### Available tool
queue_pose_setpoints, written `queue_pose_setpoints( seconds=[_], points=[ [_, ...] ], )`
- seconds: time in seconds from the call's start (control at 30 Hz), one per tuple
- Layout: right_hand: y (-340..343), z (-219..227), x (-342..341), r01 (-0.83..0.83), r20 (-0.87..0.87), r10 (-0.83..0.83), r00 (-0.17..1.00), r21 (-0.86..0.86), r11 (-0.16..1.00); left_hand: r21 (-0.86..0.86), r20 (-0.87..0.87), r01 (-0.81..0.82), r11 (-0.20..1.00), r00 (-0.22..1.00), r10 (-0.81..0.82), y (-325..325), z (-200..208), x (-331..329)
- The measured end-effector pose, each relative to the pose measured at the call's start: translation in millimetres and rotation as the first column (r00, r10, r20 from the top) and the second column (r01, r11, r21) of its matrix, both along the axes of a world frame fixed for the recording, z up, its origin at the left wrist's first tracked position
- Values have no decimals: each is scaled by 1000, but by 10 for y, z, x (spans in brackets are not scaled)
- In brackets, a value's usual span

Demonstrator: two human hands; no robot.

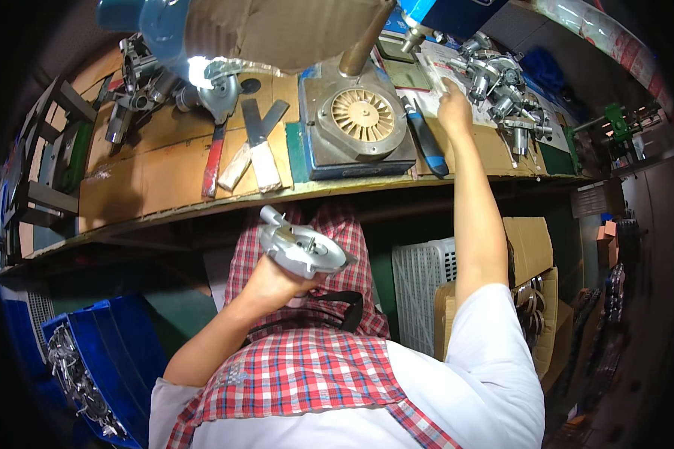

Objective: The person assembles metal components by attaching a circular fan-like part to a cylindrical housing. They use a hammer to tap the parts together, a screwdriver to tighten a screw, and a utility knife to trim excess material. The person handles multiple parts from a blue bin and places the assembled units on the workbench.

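Observation:
A silver cast-metal housing [307, 251] with a round bowl and a short pipe stub rests in my left hand [281, 284], above my lap. My fingers are wrapped under it and partly hidden. My right arm stretches forward over the bench. The fingers of my right hand [454, 111] are drawn together over pale papers [436, 73], and whatever they hold is too small to make out. Just right of that hand lies a heap of silver metal castings [498, 86]. A black-and-blue handled tool [427, 142] lies to its left.
A machine base with a finned round fixture [362, 116] stands mid-bench. Left of it lie flat files [258, 142], a red-handled tool [213, 161] and more castings [138, 90]. Cardboard [284, 30] hangs overhead. Below are a blue bin [120, 352], a white crate [419, 288] and a carton [528, 239].

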State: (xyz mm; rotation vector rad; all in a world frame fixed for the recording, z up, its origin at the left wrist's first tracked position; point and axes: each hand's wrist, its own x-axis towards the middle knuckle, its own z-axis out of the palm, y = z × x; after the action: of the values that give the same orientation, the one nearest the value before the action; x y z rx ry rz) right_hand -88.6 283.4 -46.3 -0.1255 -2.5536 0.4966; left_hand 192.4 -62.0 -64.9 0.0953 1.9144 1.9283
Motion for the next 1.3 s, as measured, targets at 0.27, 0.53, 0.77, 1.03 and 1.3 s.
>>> queue_pose_setpoints(
  seconds=[0.27,0.53,0.77,1.03,1.3],
  points=[
    [-368,-142,-477,110,190,-149,970,204,973,528,450,-241,814,892,-27,-181,-141,97],
    [-1057,322,1912,-457,-486,543,685,293,839,876,251,-91,474,925,-286,-28,-83,-32],
    [-1468,162,2870,-721,-49,750,659,242,649,762,347,-88,641,892,-290,255,-15,45],
    [-1362,220,2627,-562,-276,619,736,262,785,852,113,350,390,604,-789,120,-21,40],
    [-1185,523,2237,-586,-347,580,737,99,804,-113,-361,176,978,910,-205,-115,637,-92]
  ],
)
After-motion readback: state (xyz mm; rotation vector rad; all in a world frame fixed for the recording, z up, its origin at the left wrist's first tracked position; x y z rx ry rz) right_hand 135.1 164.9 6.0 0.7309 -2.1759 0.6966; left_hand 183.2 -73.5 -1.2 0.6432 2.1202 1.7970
